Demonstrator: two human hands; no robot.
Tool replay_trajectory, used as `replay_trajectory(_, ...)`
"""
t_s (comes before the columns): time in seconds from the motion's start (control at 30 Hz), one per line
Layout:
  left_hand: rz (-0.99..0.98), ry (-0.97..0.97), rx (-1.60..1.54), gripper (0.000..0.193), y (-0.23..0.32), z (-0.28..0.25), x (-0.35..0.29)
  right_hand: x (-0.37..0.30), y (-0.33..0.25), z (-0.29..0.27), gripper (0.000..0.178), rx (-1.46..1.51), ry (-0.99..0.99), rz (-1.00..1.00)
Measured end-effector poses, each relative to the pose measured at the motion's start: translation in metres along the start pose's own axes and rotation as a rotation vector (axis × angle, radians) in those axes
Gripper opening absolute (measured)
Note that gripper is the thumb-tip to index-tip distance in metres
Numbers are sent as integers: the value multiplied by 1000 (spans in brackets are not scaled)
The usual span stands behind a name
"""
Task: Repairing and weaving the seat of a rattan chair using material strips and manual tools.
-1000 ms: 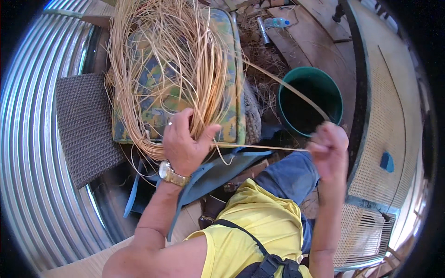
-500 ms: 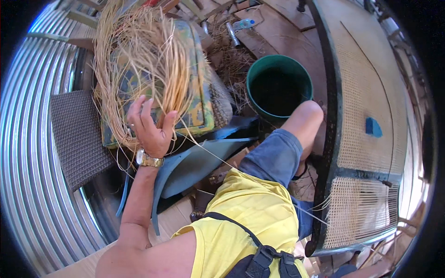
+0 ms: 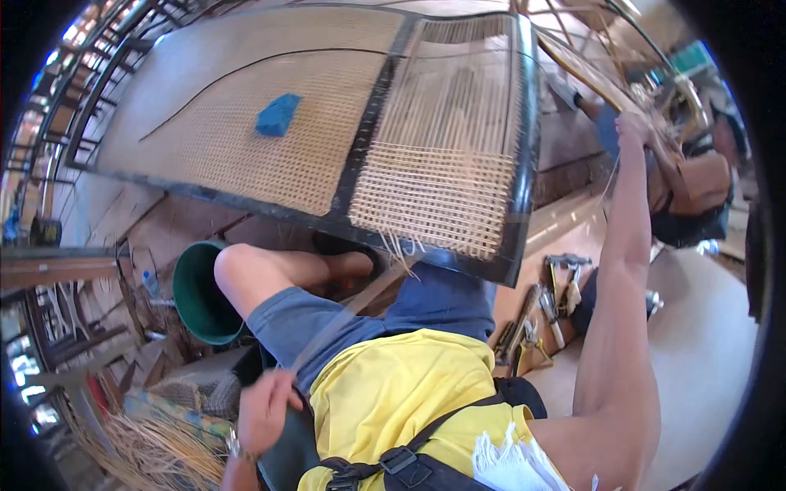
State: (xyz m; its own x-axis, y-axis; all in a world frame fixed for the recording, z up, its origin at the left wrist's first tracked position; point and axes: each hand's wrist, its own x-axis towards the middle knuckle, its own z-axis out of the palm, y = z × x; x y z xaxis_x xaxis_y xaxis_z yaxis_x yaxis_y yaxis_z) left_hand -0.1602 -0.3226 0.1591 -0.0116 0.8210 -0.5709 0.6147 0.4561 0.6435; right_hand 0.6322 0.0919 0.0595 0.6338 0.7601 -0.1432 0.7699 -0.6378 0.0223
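A black-framed panel [image 3: 358, 147] with woven cane mesh lies across my lap. Its right section has a tight weave [image 3: 434, 192] at the near end and bare parallel strands beyond. Low on the left, my left hand [image 3: 268, 409] is closed on a cane strand [image 3: 352, 307], which runs blurred toward loose ends at the panel's near edge. Stretched far to the right past the frame, my right hand [image 3: 632, 131] has its fingers closed. Thin strands show near it, but its grip is too small to make out.
A blue piece [image 3: 278, 114] and a long dark strand [image 3: 270, 59] lie on the panel. At left are a green bucket [image 3: 201, 295] and a cane bundle [image 3: 155, 450]. Right of my lap lie a hammer [image 3: 566, 262] and pliers [image 3: 530, 344]. Another person [image 3: 692, 188] sits at far right.
My view has swung from the cane bundle to the panel. My left hand has left the bundle and closed on a strand. My right arm now shows, stretched out to the right.
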Motion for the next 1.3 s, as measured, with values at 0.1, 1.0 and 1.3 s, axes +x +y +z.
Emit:
replay_trajectory(0.1, 300, -354, 90, 23, 78, 33, 127, -42, 78, -5, 53, 22, 859, 120)
replay_trajectory(1.0, 358, 161, -21, 17, 22, -54, 248, -173, -133, -79, 26, 360, -168, -496)
replay_trajectory(1.3, 271, 156, -314, 23, -10, 18, 268, -315, -480, 23, 74, 327, 44, -1206)
